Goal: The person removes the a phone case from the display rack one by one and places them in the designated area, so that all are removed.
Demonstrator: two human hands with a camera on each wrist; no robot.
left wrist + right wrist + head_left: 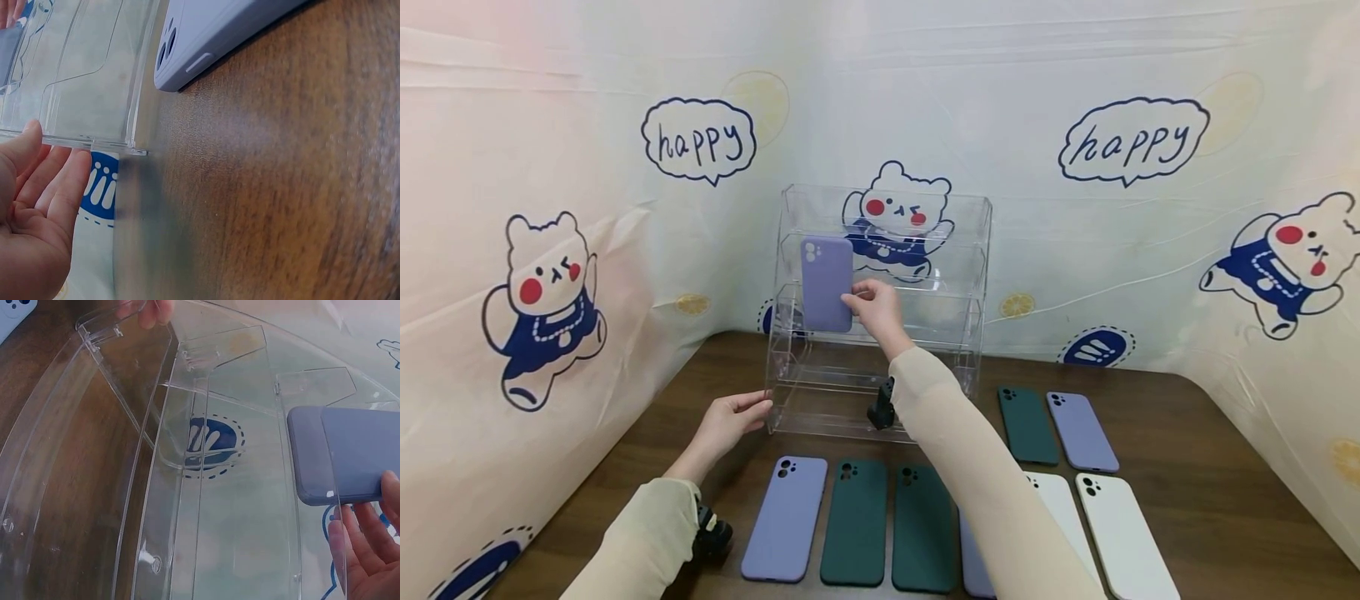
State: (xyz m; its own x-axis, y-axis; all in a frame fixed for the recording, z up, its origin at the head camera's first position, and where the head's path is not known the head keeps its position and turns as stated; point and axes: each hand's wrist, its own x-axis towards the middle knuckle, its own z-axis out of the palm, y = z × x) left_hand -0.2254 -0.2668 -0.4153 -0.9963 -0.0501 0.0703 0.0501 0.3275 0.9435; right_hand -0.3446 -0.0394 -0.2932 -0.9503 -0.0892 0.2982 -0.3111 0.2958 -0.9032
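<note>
My right hand (877, 312) pinches a purple phone case (827, 283) by its right edge, thumb in front. The case stands upright at the left end of the tiered clear acrylic rack (880, 377), camera holes at the top. In the right wrist view, the lower end of this purple case (350, 453) shows partly through clear plastic; whether it rests on a tier, I cannot tell. Fairly straight fingers of my left hand (733, 421) touch the rack's lower left side. In the left wrist view, the thumb of that left hand (40, 212) overlaps the clear edge.
On the brown table (1180, 417), a front row holds purple (785, 518), green (854, 523) and white (1126, 533) cases, partly covered by my right sleeve (977, 467). Another green case (1028, 426) and purple case (1082, 432) lie right of the rack. Printed cloth (880, 100) hangs behind.
</note>
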